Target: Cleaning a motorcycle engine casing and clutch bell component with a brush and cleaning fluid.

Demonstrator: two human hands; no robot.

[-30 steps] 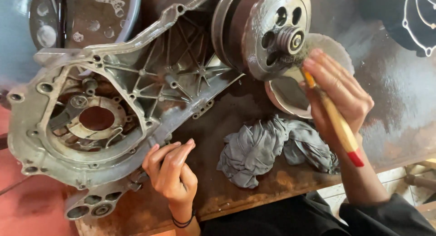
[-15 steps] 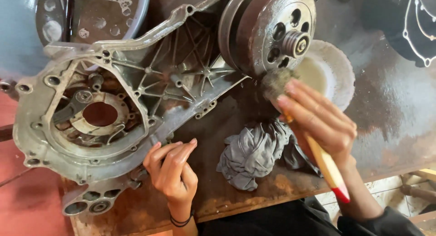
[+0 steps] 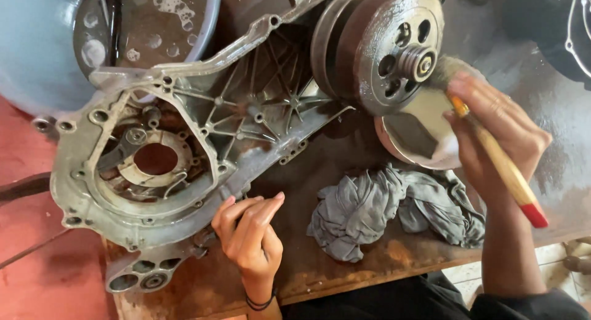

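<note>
While the left hand [image 3: 249, 234] rests loosely curled against the grey cast-metal engine casing [image 3: 184, 141], a yellow-handled, red-tipped brush [image 3: 498, 163] is clasped by the right hand [image 3: 492, 132].

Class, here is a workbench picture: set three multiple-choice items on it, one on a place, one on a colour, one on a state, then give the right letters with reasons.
1. Where does the grey rag lie?
A. on the bench between the hands
B. inside the blue tub
C. on top of the engine casing

2. What colour is the end of the brush handle?
A. green
B. red
C. white

3. What is the right hand doing?
A. resting empty
B. gripping the rag
C. holding a brush against the round clutch drum

Answers: 1 A, the rag sits on the bench between both hands; 2 B, the tip shows red; 3 C, bristles meet the drum's hub.
</note>
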